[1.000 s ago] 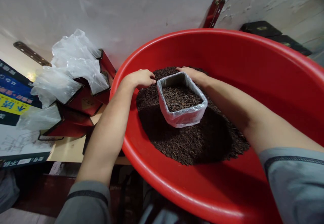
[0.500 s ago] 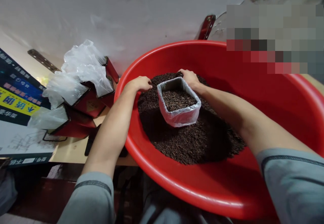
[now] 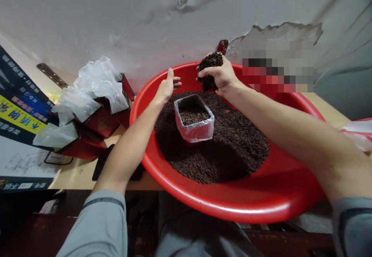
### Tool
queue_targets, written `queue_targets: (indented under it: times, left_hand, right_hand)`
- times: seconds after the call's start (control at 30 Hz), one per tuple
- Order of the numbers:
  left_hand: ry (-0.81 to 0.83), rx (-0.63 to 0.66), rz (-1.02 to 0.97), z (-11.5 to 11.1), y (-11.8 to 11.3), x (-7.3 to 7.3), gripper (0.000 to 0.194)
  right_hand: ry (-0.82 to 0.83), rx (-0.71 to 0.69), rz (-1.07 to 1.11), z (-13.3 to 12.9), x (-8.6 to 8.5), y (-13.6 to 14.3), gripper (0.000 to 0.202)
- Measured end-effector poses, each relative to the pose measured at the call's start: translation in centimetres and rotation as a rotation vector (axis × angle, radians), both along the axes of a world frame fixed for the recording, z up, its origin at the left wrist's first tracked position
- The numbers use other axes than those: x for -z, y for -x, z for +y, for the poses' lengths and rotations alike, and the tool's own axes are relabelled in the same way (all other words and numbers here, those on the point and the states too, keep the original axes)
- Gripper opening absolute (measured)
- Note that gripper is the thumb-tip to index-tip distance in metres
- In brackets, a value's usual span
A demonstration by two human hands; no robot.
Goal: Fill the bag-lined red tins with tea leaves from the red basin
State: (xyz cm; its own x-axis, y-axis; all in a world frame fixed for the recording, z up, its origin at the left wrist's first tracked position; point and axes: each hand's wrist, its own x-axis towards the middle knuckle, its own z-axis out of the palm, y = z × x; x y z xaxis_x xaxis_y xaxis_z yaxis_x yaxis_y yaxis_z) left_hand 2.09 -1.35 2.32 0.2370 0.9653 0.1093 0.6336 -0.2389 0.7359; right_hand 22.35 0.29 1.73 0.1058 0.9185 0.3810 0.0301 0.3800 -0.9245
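A wide red basin [image 3: 232, 206] holds a heap of dark loose tea leaves [image 3: 241, 133]. In the heap stands a rectangular container [image 3: 196, 129] lined with clear plastic folded over its rim, with tea leaves inside below the rim. My right hand [image 3: 222, 75] is closed round a big handful of tea leaves [image 3: 212, 61], up above the far side of the basin, behind and to the right of the container. My left hand [image 3: 168, 86] is open over the basin's far left part, thumb up, holding nothing and apart from the container.
To the left, several dark red tins [image 3: 90, 144] with clear plastic bags [image 3: 94, 79] sticking out stand on the wooden table [image 3: 72, 177]. A printed carton [image 3: 23, 125] is at the far left. A wall [image 3: 130, 21] with peeling paint rises behind the basin.
My right hand has risen out of the heap with a handful of tea leaves. My left hand has lifted off the heap's left edge and opened. The head view has shifted slightly.
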Motion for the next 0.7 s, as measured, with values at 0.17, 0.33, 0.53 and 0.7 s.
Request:
queue_targets:
  times: [0.17,0.33,0.53,0.7]
  left_hand:
    - [0.173,0.101,-0.437,-1.6,-1.9,0.6,0.105]
    - [0.288,0.102,-0.679,-1.4,-2.3,2.1,0.102]
    - [0.29,0.045,-0.856,-1.4,-2.8,2.4,0.085]
    - [0.305,0.037,-0.945,-1.3,-3.0,2.6,0.077]
  right_hand:
    - [-0.108,-0.108,0.052,-4.9,-0.6,3.7,0.045]
    - [-0.137,-0.156,0.061,-6.5,0.5,5.2,0.052]
    - [-0.115,-0.235,0.037,-7.0,0.1,4.9,0.051]
    - [-0.117,-0.271,0.057,-6.9,0.2,4.9,0.045]
